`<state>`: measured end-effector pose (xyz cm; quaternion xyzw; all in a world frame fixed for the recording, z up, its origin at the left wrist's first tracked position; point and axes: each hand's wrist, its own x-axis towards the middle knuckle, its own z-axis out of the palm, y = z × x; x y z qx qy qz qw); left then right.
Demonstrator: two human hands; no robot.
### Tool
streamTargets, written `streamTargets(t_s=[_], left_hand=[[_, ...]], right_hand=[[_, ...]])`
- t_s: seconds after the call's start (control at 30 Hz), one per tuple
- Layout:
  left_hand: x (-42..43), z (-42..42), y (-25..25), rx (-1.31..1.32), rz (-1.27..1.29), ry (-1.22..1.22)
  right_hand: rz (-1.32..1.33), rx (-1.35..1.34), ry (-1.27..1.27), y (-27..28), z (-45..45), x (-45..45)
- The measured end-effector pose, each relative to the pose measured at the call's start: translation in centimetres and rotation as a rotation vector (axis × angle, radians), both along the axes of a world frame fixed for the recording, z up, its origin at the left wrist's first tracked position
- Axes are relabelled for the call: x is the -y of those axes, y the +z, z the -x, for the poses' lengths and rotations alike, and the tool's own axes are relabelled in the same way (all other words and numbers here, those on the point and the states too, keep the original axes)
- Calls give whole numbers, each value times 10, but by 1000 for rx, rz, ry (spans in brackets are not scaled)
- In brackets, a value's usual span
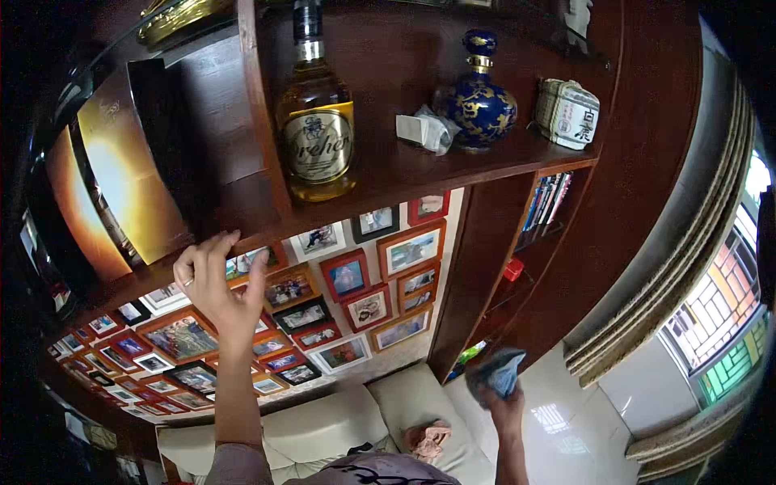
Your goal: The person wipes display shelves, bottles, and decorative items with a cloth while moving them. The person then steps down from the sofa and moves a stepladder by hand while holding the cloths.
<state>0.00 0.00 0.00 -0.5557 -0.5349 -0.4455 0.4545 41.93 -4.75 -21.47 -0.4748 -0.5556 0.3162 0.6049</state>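
My left hand (pixel 217 279) rests its fingertips on the front edge of the dark wooden shelf (pixel 388 184), thumb held apart and nothing in the grasp. Low on the right, my right hand (pixel 507 411) grips a crumpled blue-grey cloth (pixel 499 374), slightly blurred. On the shelf stands a tall bottle of amber liquor (pixel 318 133) with a black cap. To its right are a small white card-like piece with crumpled plastic (pixel 428 129), a round blue bottle with gold patterns (pixel 481 101) and a small straw-wrapped keg (pixel 568 115).
Gold and orange boxes (pixel 125 170) stand in the left compartment. Many framed photos (pixel 347 275) cover the wall below the shelf. A cream sofa (pixel 323 424) with a pinkish cloth (pixel 428 439) on it lies beneath. Books (pixel 547 202) fill a side shelf; a curtained window is right.
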Motion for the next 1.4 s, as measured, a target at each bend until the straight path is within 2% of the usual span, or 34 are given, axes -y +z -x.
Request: streamTargets(t_s=[0.03, 0.07, 0.1, 0.17, 0.23, 0.3, 0.33, 0.4, 0.47, 0.5, 0.57, 0.6, 0.73, 0.9, 0.97, 1.07, 1.17, 1.27, 1.4], left_hand=[[1, -7, -2, 10, 5, -17], [1, -14, -3, 18, 10, -39], [-4, 16, 9, -20, -6, -65], [-1, 16, 5, -18, 0, -72], [-1, 17, 3, -31, -9, -76], [-3, 21, 2, -33, -10, -86], [-3, 22, 1, -37, -6, -87], [-1, 24, 0, -41, -3, -90], [1, 25, 0, -31, 27, -94], [1, 26, 0, -27, 39, -95], [2, 26, 0, -27, 41, -102], [3, 27, 0, -25, 49, -107], [1, 27, 0, -11, 50, -98], [1, 19, 0, 12, 67, -72], [4, 14, 0, 19, 72, -66], [5, -1, 3, 37, 85, -69], [1, -46, 4, -137, -19, -306], [-9, -89, 35, -226, 40, -402], [-46, -120, 66, -54, 39, -444]], right_hand=[[0, 7, 3, 20, 6, 1], [-112, 65, -75, 47, 6, -10], [-244, 75, -163, 82, 54, -26], [-294, 29, -6, 144, 68, -40], [-466, -35, 45, 196, 92, -66], [-523, 20, 70, 233, 108, -100], [-642, 223, 34, 252, 111, -120], [-759, 430, -5, 284, 120, -156], [-490, 619, 17, 301, 138, -184], [-494, 618, 14, 309, 148, -185], [-134, 898, 47, 332, 168, -178], [50, 1029, 64, 339, 173, -177], [-106, 1152, -6, 334, 177, -203], [-145, 1270, -61, 340, 208, -246], [-118, 1406, -87, 336, 224, -279], [-146, 1392, -70, 337, 235, -291], [-167, 1408, -8, 336, 226, -294], [-193, 1443, 75, 341, 205, -283], [-288, 1372, 151, 342, 161, -232]])
